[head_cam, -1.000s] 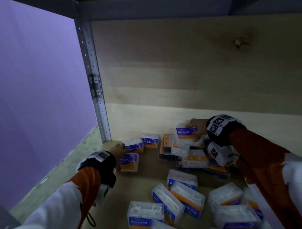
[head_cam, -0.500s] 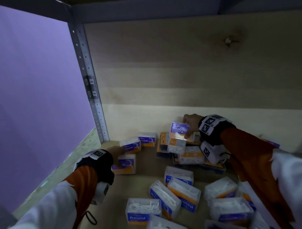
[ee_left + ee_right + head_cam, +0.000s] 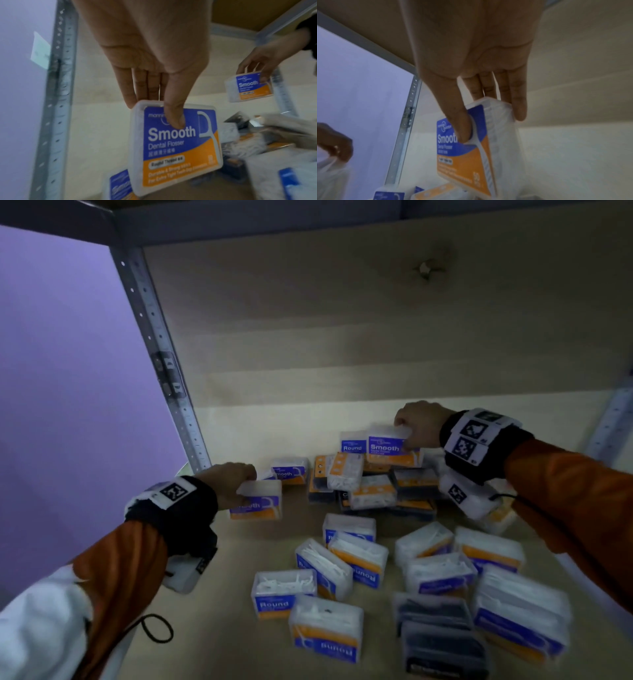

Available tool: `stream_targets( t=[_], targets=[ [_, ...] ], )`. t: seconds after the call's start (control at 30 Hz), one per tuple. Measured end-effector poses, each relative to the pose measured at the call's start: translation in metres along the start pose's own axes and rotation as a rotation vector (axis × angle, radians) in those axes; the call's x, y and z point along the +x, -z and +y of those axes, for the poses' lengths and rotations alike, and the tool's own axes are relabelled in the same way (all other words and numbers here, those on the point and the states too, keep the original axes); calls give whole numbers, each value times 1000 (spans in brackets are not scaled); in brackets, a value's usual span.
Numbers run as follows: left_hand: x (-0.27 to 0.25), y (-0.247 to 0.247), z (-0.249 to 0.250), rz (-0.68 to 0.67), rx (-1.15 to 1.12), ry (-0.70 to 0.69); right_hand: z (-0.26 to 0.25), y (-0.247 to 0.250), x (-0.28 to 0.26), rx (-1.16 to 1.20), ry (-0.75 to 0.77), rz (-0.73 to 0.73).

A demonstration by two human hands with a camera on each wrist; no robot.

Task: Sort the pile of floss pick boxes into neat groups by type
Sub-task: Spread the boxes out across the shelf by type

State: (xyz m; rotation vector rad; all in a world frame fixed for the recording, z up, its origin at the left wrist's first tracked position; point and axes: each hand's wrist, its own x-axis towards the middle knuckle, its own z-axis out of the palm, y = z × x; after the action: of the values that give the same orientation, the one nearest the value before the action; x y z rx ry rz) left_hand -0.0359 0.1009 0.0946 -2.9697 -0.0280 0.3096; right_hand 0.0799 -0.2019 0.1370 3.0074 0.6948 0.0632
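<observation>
Smooth box hangs pinched in the left hand. At two o'clock, the right hand pinches another Smooth box.

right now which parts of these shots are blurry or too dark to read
Head view: dim overall, the near-right boxes smear, yet the right hand's Smooth box reads. Left wrist view: the left hand's box has a sharp name and soft small print; the pile streaks. Right wrist view: soft throughout.
</observation>
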Motion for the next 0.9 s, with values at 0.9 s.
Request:
stream_targets(
  t=[0.9],
  targets=[
    [-131,10,322,160,-152,-655,134,-55,-237,106,-443,-15]
  ],
)
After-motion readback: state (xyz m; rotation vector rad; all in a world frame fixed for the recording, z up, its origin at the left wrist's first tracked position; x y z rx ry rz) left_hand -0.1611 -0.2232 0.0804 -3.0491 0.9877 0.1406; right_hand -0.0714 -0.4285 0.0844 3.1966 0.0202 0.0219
